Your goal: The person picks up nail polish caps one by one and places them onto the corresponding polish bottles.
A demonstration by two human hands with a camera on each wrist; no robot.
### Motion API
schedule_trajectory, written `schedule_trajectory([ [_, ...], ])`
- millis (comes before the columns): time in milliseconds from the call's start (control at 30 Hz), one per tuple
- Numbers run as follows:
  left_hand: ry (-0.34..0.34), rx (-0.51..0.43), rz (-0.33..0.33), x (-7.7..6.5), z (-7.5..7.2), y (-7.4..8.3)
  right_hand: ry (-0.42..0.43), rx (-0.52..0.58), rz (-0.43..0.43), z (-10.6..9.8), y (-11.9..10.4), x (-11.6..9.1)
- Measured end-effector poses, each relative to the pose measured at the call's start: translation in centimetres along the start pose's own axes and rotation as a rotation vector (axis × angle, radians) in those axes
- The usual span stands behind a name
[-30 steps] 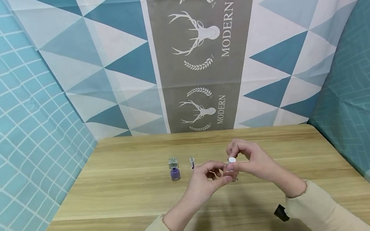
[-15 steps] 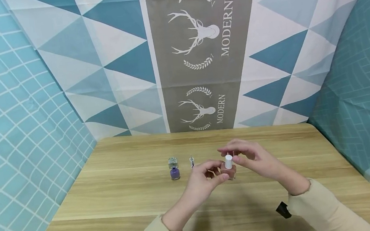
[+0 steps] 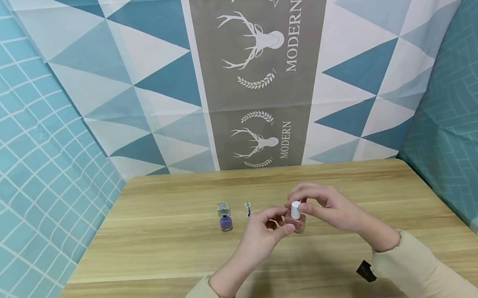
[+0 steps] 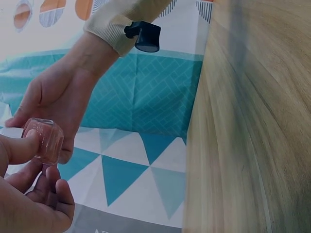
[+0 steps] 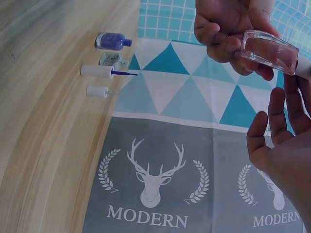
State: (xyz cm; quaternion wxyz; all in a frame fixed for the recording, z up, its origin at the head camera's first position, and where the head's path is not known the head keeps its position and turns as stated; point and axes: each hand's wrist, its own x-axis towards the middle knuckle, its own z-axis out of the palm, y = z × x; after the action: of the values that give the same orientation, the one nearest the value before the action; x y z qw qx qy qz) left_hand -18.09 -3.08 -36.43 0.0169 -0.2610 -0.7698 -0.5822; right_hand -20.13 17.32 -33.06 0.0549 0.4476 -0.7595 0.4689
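My left hand [image 3: 260, 233] pinches a nail polish bottle [image 3: 296, 222] of pinkish polish between thumb and fingers, held up over the table. In the left wrist view the bottle's glass [image 4: 47, 141] shows behind my left thumb. A white cap [image 3: 296, 210] sits on its neck. My right hand [image 3: 329, 207] has its thumb at the near side of this cap and its fingers around the far side. The right wrist view shows the bottle sideways, its cap [image 5: 304, 68] cut off by the frame edge.
On the wooden table [image 3: 167, 257] stand an uncapped purple nail polish bottle [image 3: 226, 223] and an uncapped pale glittery bottle [image 3: 223, 209]. Beside them are two white brush caps, one with a purple brush [image 5: 97, 71], one with a pale brush [image 5: 97, 91]. Patterned cloth hangs behind.
My right fingers loosened from the white cap, then came back around it. The bottle has tilted, so the cap's side shows now. My left hand keeps its hold.
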Motion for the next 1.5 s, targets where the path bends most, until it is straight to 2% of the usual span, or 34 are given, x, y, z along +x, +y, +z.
schedule_trajectory([
  [200, 0.003, 0.003, 0.002, 0.1, 0.0, 0.0, 0.051, -0.048, -0.006, 0.1, 0.0, 0.0],
  [467, 0.028, 0.016, -0.035, 0.1, -0.1, 0.1, 0.130, -0.123, 0.025, 0.4, -0.1, 0.0],
  [800, 0.153, 0.018, -0.003, 0.2, 0.4, 0.2, 0.226, -0.190, 0.017, 0.9, -0.2, 0.0],
  [1067, 0.222, 0.038, -0.016, 0.2, 0.8, 0.3, 0.299, -0.237, 0.016, 1.5, -0.2, 0.0],
  [1333, 0.253, 0.057, -0.045, 0.1, 0.8, 0.5, 0.334, -0.267, 0.000, 1.9, -0.2, 0.1],
  [1500, 0.252, 0.078, -0.039, 0.1, 0.8, 0.4, 0.320, -0.285, -0.001, 1.8, -0.2, 0.2],
])
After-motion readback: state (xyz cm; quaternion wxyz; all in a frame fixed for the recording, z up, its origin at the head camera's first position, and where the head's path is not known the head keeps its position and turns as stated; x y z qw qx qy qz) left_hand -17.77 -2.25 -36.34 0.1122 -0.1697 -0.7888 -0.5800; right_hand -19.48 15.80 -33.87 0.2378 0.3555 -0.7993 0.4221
